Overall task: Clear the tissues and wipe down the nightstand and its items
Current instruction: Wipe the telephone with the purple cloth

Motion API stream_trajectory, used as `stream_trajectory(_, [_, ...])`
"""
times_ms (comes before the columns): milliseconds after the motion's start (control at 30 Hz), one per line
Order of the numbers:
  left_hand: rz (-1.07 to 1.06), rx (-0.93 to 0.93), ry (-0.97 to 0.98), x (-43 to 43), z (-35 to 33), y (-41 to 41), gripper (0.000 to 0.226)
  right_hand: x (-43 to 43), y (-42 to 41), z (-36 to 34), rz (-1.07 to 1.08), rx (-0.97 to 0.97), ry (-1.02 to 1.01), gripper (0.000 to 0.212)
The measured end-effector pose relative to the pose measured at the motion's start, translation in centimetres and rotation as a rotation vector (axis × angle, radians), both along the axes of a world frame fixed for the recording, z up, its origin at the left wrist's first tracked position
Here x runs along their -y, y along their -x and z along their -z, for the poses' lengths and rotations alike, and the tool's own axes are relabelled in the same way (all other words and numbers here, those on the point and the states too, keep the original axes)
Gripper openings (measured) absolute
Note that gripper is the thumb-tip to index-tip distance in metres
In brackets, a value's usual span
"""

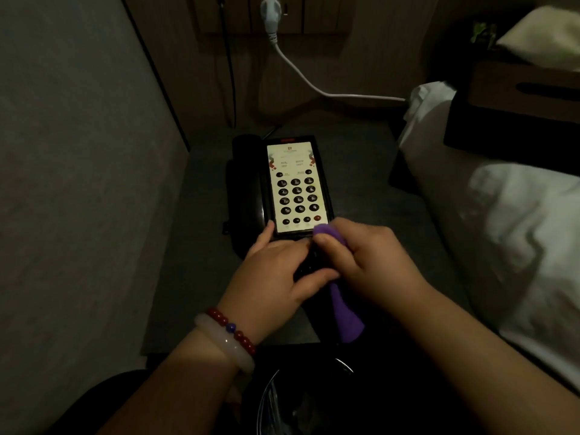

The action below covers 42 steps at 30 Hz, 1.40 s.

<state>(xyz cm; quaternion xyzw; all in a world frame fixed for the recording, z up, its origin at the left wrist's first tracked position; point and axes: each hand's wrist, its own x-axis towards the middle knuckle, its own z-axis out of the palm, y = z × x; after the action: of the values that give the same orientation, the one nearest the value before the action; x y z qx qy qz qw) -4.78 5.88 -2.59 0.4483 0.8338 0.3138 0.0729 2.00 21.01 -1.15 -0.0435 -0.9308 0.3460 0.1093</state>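
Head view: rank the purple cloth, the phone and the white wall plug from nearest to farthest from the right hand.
1. Purple cloth, in the right hand's grip.
2. Phone, just ahead and slightly left, on the nightstand.
3. White wall plug, far back in the wall socket.

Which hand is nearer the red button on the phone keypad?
Right. The right hand, gripping the purple cloth, sits just below the red button at the near right corner of the phone; the left hand is lower and further left.
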Motion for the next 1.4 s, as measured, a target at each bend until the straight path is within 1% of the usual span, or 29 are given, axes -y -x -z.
stream_trajectory(67, [-0.04,-0.039,0.032,0.5,0.2,0.8,0.05,-1.0,0.0,-0.1,-0.022,0.059,0.068,0.029])
stream_trajectory(133, [-0.103,-0.072,0.055,1.2,0.4,1.7,0.041,-2.4,-0.1,-0.2,-0.049,0.142,0.064,0.011])
stream_trajectory(167, [-0.125,-0.082,0.059,1.6,0.5,2.1,0.036,-3.0,-0.3,-0.4,-0.05,0.179,0.056,0.007])
stream_trajectory(200, [-0.136,-0.084,0.054,2.0,0.6,2.4,0.033,-3.5,-0.4,-0.5,-0.044,0.205,0.057,0.01])
stream_trajectory(267, [-0.139,-0.087,0.036,2.3,0.5,2.6,0.035,-4.1,-0.6,-0.6,-0.042,0.233,0.113,0.019])
stream_trajectory(333, [-0.151,-0.103,0.003,2.4,0.6,2.6,0.039,-4.4,-0.8,-0.6,-0.06,0.277,0.232,0.03])
stream_trajectory(400, [-0.173,-0.12,-0.018,2.5,0.6,2.7,0.036,-4.7,-0.9,-0.5,-0.101,0.365,0.328,0.04])
stream_trajectory(467, [-0.173,-0.162,-0.029,2.6,0.7,2.6,0.035,-4.8,-0.9,-0.5,-0.133,0.424,0.299,0.038])
stream_trajectory(533, [-0.18,-0.227,-0.027,2.5,0.7,2.5,0.035,-4.7,-0.9,-0.6,-0.094,0.438,0.2,0.024])
stream_trajectory(633, [-0.222,-0.283,-0.02,2.4,0.4,2.3,0.037,-4.4,-0.6,-0.9,-0.05,0.367,0.02,0.007])
stream_trajectory(733, [-0.236,-0.283,-0.025,1.9,0.1,1.6,0.04,-4.0,-0.6,-1.1,0.027,0.229,-0.001,0.017])
stream_trajectory(767, [-0.218,-0.275,-0.024,1.4,0.0,1.0,0.045,-3.8,-0.6,-1.2,0.05,0.181,0.009,0.019])
stream_trajectory(867, [-0.094,-0.246,-0.011,-0.1,-0.3,-0.5,0.065,-2.1,-0.4,-1.1,0.079,0.077,0.038,0.026])
stream_trajectory(933, [-0.054,-0.208,0.003,-0.7,-0.4,-0.8,0.068,-0.9,-0.1,-0.8,0.084,0.026,0.066,0.032])
stream_trajectory(1000, [-0.054,-0.189,-0.007,-0.7,-0.3,-0.5,0.057,-0.3,0.2,-0.8,0.114,-0.006,0.117,0.028])
stream_trajectory(1033, [-0.063,-0.203,-0.019,-0.5,-0.2,-0.2,0.05,-0.5,0.3,-0.9,0.129,0.01,0.16,0.021])
stream_trajectory(1100, [-0.104,-0.233,-0.041,0.1,-0.2,0.4,0.04,-1.7,0.0,-1.1,0.104,0.09,0.315,0.011])
stream_trajectory(1133, [-0.132,-0.244,-0.057,0.4,-0.2,0.7,0.038,-2.4,-0.2,-1.2,0.062,0.131,0.416,0.013])
stream_trajectory(1200, [-0.178,-0.256,-0.092,0.9,-0.3,1.1,0.035,-3.3,-0.8,-1.3,-0.032,0.181,0.578,0.027])
stream_trajectory(1267, [-0.207,-0.258,-0.122,1.1,-0.4,1.2,0.034,-3.5,-0.9,-1.2,-0.068,0.206,0.639,0.035])
stream_trajectory(1300, [-0.216,-0.259,-0.139,1.1,-0.4,1.2,0.034,-3.3,-0.9,-1.2,-0.055,0.195,0.684,0.034])
stream_trajectory(1367, [-0.225,-0.26,-0.182,1.0,-0.3,0.9,0.031,-2.8,-0.7,-1.3,0.033,0.149,0.784,0.022])
stream_trajectory(1400, [-0.224,-0.269,-0.201,0.8,-0.3,0.7,0.029,-2.5,-0.6,-1.3,0.088,0.114,0.752,0.015])
